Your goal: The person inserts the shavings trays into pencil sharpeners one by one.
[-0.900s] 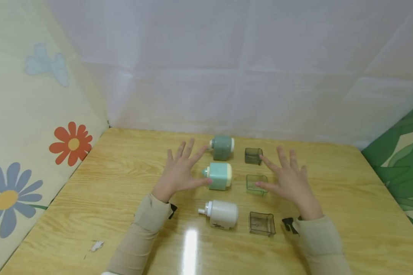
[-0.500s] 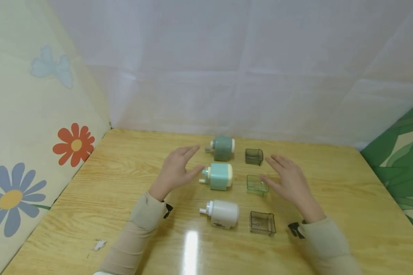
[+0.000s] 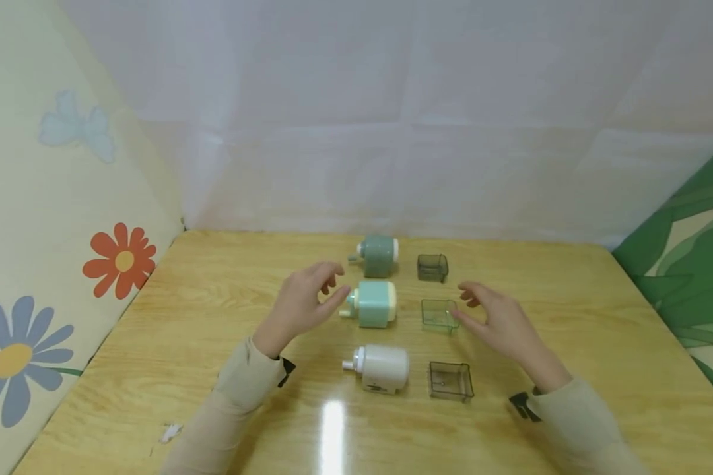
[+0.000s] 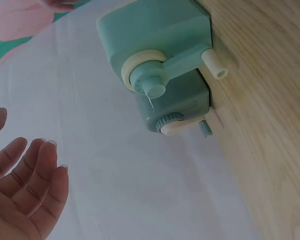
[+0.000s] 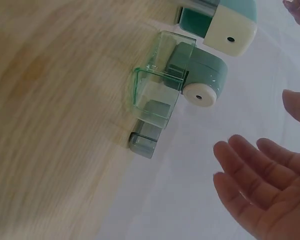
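My left hand (image 3: 297, 300) hovers with loosely bent fingers just left of the turquoise pencil sharpener (image 3: 374, 305), whose crank (image 4: 187, 62) faces that hand in the left wrist view. My right hand (image 3: 502, 324) hangs by the right side of the clear green shavings drawer (image 3: 438, 315), holding nothing. Farther back sit a dark green sharpener (image 3: 380, 256) and a smoky drawer (image 3: 432, 267). Nearer stand a white sharpener (image 3: 385, 368) and a brownish clear drawer (image 3: 449, 380). In the right wrist view, a pencil hole shows in the turquoise sharpener's cream face (image 5: 230, 31).
The sharpeners and drawers form two columns on the wooden table (image 3: 237, 264). A white scrap (image 3: 170, 433) lies at the table's left front. A white sheet (image 3: 309, 165) hangs behind; painted panels flank the table.
Both hands have gone from spread fingers over the sharpeners and drawers to loosely bent fingers, and drawn slightly outward. The sharpeners and drawers stay in their places.
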A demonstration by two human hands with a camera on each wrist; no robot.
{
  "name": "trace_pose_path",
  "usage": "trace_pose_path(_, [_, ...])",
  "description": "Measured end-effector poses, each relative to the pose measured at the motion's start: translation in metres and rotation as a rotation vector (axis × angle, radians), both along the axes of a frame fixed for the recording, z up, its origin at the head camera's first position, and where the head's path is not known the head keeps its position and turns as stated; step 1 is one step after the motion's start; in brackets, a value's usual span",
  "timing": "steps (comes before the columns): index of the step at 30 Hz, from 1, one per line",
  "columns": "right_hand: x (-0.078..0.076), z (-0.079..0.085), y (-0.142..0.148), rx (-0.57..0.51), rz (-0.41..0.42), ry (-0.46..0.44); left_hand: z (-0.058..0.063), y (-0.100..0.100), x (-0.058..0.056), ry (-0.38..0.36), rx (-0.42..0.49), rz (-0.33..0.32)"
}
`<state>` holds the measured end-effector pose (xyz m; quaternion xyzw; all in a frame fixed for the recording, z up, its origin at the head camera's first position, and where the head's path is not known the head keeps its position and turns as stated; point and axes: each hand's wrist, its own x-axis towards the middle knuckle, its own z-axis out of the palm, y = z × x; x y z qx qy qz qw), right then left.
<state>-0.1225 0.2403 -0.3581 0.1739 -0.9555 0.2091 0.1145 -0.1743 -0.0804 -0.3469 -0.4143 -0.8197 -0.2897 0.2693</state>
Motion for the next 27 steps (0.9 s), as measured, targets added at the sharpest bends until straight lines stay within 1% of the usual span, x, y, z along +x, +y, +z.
trace_pose_path(3, [0.005, -0.002, 0.002, 0.004, 0.024, -0.001, -0.001, 0.001, 0.005, -0.001, -0.003, -0.018])
trace_pose_path(6, [0.009, -0.005, 0.006, 0.022, 0.049, 0.018, -0.003, 0.002, 0.008, -0.009, -0.011, -0.029])
trace_pose_path(12, [0.020, -0.004, 0.009, 0.041, 0.088, 0.020, -0.003, 0.003, 0.011, -0.018, -0.027, -0.042])
trace_pose_path(19, [0.036, -0.002, 0.011, 0.087, 0.130, -0.050, -0.001, 0.003, 0.017, -0.033, -0.042, -0.048])
trace_pose_path(22, [0.043, -0.003, 0.011, 0.110, 0.165, -0.063, 0.000, 0.002, 0.019, -0.030, -0.044, -0.050])
trace_pose_path(27, [0.053, -0.006, 0.011, 0.160, 0.190, -0.097, 0.001, 0.001, 0.020, -0.011, -0.049, -0.068])
